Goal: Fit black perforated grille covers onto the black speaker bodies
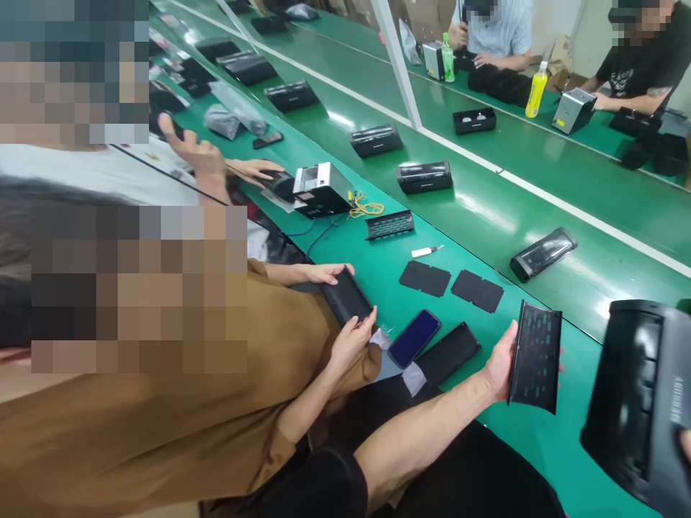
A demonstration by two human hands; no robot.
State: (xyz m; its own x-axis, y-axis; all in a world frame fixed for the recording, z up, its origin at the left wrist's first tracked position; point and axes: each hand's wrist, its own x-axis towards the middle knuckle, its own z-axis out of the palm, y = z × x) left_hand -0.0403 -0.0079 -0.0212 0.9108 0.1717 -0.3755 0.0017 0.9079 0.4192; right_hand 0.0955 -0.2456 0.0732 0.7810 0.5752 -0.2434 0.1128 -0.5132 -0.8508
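My left hand grips a black slotted plastic panel by its near side. The panel stands nearly upright above the green table, and green shows through its slots. At the right edge, part of my right hand shows against a large black device housing with a glossy front and small lettering. The housing is held up and tilted, and most of that hand is out of frame. Two flat black sheets lie beyond my left hand.
Beside me a co-worker in a brown shirt holds a black panel. A phone, a white-handled knife and a silver-black box lie on the table. Several black devices rest on the green conveyor.
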